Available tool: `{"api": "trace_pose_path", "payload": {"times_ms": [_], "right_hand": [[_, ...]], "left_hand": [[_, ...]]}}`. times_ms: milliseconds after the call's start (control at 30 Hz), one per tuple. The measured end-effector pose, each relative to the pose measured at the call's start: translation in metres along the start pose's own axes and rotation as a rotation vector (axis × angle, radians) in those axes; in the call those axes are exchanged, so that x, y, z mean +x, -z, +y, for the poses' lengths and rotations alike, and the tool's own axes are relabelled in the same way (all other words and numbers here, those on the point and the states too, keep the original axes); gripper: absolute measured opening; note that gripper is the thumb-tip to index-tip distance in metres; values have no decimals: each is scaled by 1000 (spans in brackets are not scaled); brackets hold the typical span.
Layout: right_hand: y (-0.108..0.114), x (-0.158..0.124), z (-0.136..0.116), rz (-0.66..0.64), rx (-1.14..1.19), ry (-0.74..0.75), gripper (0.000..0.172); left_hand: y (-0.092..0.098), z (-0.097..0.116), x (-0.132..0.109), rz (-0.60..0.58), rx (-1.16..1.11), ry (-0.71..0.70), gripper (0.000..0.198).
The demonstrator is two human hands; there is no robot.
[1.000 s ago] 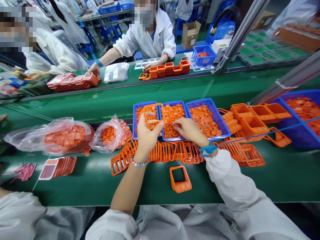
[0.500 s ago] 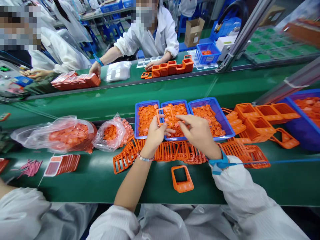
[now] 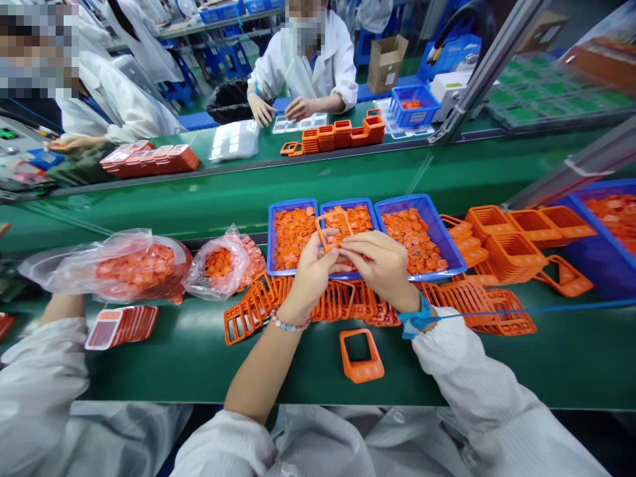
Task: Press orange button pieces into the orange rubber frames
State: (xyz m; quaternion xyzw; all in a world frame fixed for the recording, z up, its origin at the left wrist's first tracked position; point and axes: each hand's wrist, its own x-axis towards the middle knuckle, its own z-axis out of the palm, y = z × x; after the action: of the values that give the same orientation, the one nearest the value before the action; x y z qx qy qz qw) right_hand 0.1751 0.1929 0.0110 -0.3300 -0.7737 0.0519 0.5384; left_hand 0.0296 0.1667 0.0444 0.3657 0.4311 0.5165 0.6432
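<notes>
- Over the middle blue tray [image 3: 348,201], the left hand [image 3: 311,278] grips an orange frame [image 3: 334,213].
- Right hand [image 3: 380,265] curls beside it; whether it holds anything, I cannot tell.
- A slack grip could drop the frame among the orange pieces [image 3: 358,218].

From my remote station I look across a long green conveyor bench [image 3: 318,179], its far edge marked by a dark rail. Beyond it, a grey aluminium profile post [image 3: 489,66] slants up on the right, near an open brown cardboard box [image 3: 386,63]. Farther back, blue plastic stools [image 3: 183,79] stand on a green floor [image 3: 355,69], beside a bulging black bin bag [image 3: 231,101]. A long pale shelf carrying blue plastic crates [image 3: 221,9] runs along the top edge, under bright, even light.
</notes>
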Motion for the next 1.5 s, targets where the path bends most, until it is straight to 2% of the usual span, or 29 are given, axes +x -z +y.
{"api": "trace_pose_path", "payload": {"times_ms": [100, 267, 567, 633, 700, 767, 833, 867, 933, 1000, 1067, 1133, 1200, 1267, 1333, 1500], "right_hand": [[0, -2, 0, 81, -15, 80, 11], [-2, -6, -4, 111, -101, 199, 19], [-9, -4, -12, -76, -167, 99, 18], [-9, -4, -14, -71, -152, 65, 18], [-8, -3, -14, 26, -121, -27, 18], [-7, -2, -12, 98, -30, -207, 26], [-6, -1, -9, 33, 178, -439, 36], [-6, 1, -7, -25, 302, -544, 36], [-6, 3, -5, -83, 479, -685, 22], [-4, 6, -3, -26, 519, -738, 14], [-1, 9, -1, 45, 513, -757, 15], [2, 12, 1, 80, 522, -794, 17], [3, 13, 3, 85, 540, -823, 19], [3, 13, 4, 74, 553, -828, 20], [2, 13, 3, 55, 559, -815, 21], [3, 13, 0, 19, 561, -805, 19]], "left_hand": [[-1, 3, -3, 6, -21, -11, 34], [-1, 6, -6, -2, -31, -14, 33], [8, 8, 2, 81, 18, -52, 22], [12, 8, 6, 71, 26, -64, 23], [15, 9, 8, 26, 71, -72, 29], [15, 8, 9, -31, 136, -75, 39], [15, 7, 9, -82, 203, -76, 47], [15, 6, 10, -103, 236, -72, 50], [18, 7, 12, -113, 306, -58, 57], [27, 9, 16, -44, 385, -58, 61], [41, 12, 21, 67, 507, -93, 58], [56, 15, 26, 157, 738, -152, 47], [68, 14, 31, 197, 1084, -162, 34], [75, 10, 34, 200, 1405, -87, 26], [77, 4, 38, 174, 1575, 22, 25], [78, -9, 46, 126, 1610, 128, 26]]}}
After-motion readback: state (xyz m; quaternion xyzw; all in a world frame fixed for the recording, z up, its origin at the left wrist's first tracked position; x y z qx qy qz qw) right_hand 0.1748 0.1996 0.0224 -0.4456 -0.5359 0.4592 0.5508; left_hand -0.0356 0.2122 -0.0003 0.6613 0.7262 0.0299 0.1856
